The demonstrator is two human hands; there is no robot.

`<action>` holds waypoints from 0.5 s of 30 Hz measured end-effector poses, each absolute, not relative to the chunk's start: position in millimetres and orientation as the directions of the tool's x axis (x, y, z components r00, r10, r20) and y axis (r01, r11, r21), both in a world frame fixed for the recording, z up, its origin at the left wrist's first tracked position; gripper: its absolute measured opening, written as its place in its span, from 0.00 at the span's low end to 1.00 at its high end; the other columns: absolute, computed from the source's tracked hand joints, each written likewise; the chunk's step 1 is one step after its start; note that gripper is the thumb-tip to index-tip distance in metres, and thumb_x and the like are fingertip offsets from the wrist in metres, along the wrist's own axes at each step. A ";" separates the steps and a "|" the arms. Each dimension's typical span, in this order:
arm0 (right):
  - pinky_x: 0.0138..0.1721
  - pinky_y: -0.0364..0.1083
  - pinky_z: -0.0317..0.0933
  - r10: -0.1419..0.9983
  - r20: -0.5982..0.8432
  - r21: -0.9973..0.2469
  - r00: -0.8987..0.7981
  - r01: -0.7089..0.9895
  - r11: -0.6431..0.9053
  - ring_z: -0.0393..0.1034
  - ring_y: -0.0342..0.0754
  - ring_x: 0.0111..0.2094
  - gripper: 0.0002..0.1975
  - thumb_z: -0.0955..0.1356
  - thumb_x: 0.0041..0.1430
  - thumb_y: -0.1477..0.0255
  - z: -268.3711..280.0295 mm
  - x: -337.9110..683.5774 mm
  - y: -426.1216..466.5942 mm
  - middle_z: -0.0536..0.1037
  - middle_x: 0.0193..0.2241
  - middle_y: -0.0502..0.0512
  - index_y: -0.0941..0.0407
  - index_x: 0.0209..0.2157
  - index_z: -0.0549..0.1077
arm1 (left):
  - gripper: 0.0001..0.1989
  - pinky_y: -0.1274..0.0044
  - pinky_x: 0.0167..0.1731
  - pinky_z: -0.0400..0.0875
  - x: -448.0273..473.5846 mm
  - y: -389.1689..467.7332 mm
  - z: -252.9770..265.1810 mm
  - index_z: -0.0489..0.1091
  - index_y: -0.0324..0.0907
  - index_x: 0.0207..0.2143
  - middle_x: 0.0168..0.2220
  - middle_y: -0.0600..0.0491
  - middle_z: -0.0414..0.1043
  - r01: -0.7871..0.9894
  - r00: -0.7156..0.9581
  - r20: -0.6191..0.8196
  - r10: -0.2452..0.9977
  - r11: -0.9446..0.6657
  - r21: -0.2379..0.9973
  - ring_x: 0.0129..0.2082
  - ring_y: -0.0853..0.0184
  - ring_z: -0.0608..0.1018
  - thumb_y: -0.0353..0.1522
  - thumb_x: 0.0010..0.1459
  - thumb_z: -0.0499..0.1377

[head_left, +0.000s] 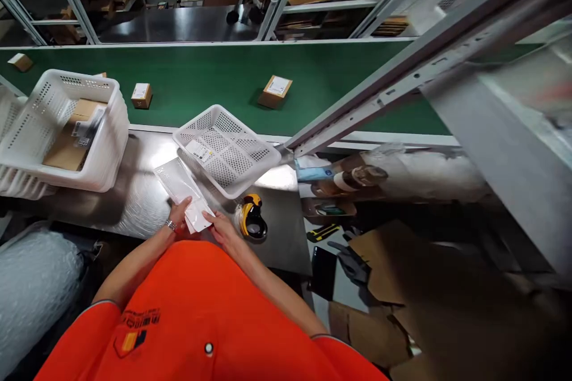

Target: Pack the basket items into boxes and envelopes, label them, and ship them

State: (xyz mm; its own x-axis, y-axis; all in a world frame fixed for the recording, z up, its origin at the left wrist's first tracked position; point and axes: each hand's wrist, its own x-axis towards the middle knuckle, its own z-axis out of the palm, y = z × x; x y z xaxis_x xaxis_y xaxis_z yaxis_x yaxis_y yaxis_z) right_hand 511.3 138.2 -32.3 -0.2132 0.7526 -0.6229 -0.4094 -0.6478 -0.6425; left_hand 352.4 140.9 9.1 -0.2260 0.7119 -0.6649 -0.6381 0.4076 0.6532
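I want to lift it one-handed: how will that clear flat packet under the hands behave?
The clear packet looks thin and glossy, so probably light, floppy and slippery on the steel table. Both left hand and right hand steady it.

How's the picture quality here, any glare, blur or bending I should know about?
Head view: overhead light glares off the steel table, washing out the clear bag near the left hand and right hand; the wide lens bows the green conveyor; the metal frame at right is smeared and out of focus; the lower right lies in deep shadow.
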 end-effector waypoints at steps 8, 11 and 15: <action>0.36 0.48 0.78 0.694 -0.661 -0.569 -0.286 -0.412 -0.711 0.81 0.51 0.32 0.27 0.87 0.36 0.74 -21.5 506.0 142.1 0.86 0.32 0.54 0.54 0.39 0.79 | 0.39 0.57 0.56 0.78 319.9 156.6 43.4 0.78 0.39 0.53 0.48 0.38 0.85 -0.613 0.098 -0.499 0.861 0.447 0.652 0.56 0.45 0.84 0.57 0.48 0.68; 0.40 0.51 0.79 0.680 -0.654 -0.530 -0.331 -0.441 -0.724 0.85 0.57 0.40 0.24 0.86 0.39 0.72 -16.0 498.7 142.9 0.87 0.35 0.57 0.53 0.39 0.79 | 0.43 0.56 0.54 0.79 326.4 159.1 43.9 0.77 0.37 0.56 0.49 0.36 0.85 -0.637 0.124 -0.506 0.853 0.460 0.619 0.54 0.42 0.85 0.59 0.48 0.63; 0.43 0.52 0.80 0.638 -0.669 -0.472 -0.382 -0.445 -0.761 0.84 0.61 0.47 0.16 0.83 0.49 0.66 -11.1 494.9 138.7 0.87 0.36 0.63 0.54 0.36 0.78 | 0.44 0.57 0.53 0.79 331.8 161.1 37.5 0.78 0.37 0.56 0.50 0.37 0.85 -0.638 0.039 -0.538 0.842 0.435 0.636 0.54 0.43 0.85 0.60 0.48 0.62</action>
State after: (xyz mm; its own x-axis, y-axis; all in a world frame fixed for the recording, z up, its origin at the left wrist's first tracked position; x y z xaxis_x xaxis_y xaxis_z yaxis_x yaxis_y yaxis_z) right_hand 494.9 138.7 -11.1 -0.3819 0.6381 -0.6685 -0.4446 -0.7611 -0.4724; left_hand 331.8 161.1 37.5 0.0389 0.8423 -0.5376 -0.6377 0.4351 0.6356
